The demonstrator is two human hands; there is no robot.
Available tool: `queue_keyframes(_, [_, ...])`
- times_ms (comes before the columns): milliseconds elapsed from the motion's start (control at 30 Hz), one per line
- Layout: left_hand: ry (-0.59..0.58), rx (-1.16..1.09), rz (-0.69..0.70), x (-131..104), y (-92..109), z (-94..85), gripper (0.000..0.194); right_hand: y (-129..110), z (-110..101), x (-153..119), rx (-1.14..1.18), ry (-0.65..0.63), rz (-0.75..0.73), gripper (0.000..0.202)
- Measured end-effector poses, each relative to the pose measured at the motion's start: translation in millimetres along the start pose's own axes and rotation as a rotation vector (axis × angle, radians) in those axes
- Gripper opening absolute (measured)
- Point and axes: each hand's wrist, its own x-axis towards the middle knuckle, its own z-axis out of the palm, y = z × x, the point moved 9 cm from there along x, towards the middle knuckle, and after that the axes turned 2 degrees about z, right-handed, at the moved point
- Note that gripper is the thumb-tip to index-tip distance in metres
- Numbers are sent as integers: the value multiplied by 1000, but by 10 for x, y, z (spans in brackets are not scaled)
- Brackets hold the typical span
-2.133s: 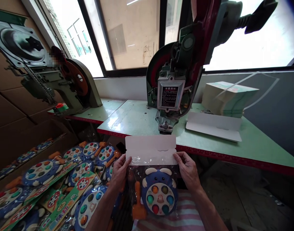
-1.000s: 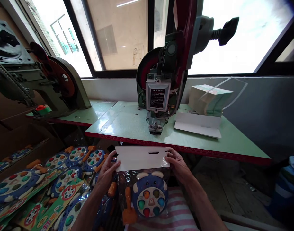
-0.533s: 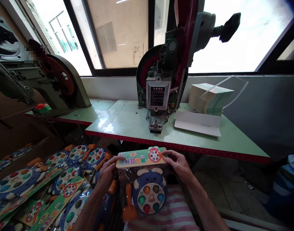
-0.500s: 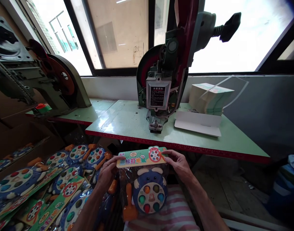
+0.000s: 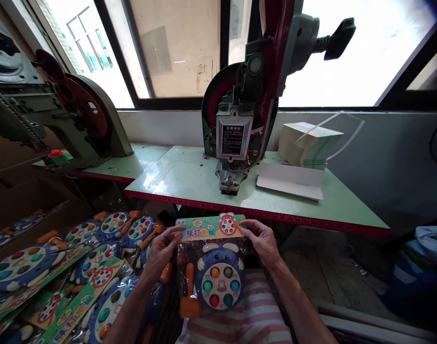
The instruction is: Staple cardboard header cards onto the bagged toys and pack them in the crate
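The head view shows a thin, rectangular green-and-cream paper header card [image 5: 207,232] held level on the near side of the scene, below the front edge of a pale green table [image 5: 189,167] with red sides. The card's printed face is up: coloured Chinese characters run along its left and middle, and a red cartoon disc sits at its right, poking above the top edge.

Below the card lies a clear, glossy plastic bag [image 5: 183,246], creased and catching light. Inside it, on the right, is a round blue plastic animal toy [image 5: 221,277] with cream ear-like flaps, small dark eyes and a cream dial. Six coloured domes ring a small printed figure: orange and olive at the top, green and blue at the sides, red and teal at the bottom. An orange plastic hammer [image 5: 190,306] stands upright at the toy's left, head down.

The left hand [image 5: 161,251] is nearly closed, thumb and fingers pinching the card's left end; the right hand [image 5: 261,242] pinches the right end likewise, its fingers bent.

Pink-and-white striped cloth [image 5: 254,315] shows behind and below the bag. At left lies a pile of similar bagged blue toys [image 5: 107,306].
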Motion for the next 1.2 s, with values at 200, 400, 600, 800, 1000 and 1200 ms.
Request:
queue_keyframes(200, [-38,-57,-56,-2,-34,47,44,-4,-11,-22,41,19,-3,34])
queue_keyframes(400, [-32,-72,-19,9,185,153,39,-46,-192,-45,174,146,30,35])
queue_keyframes(600, [3,-158,59,380,327,548,31,-319,-667,104,243,256,-3,35])
queue_keyframes(800, [-94,-237,106,1098,504,1223,34,-668,-1173,487,199,351,-95,38])
queue_keyframes(1000, [-158,-262,149,1571,619,1552,38,-865,-1379,866,136,444,-94,44])
queue_keyframes(1200, [-167,-259,193,1638,682,1543,35,-926,-1387,987,101,421,-109,42])
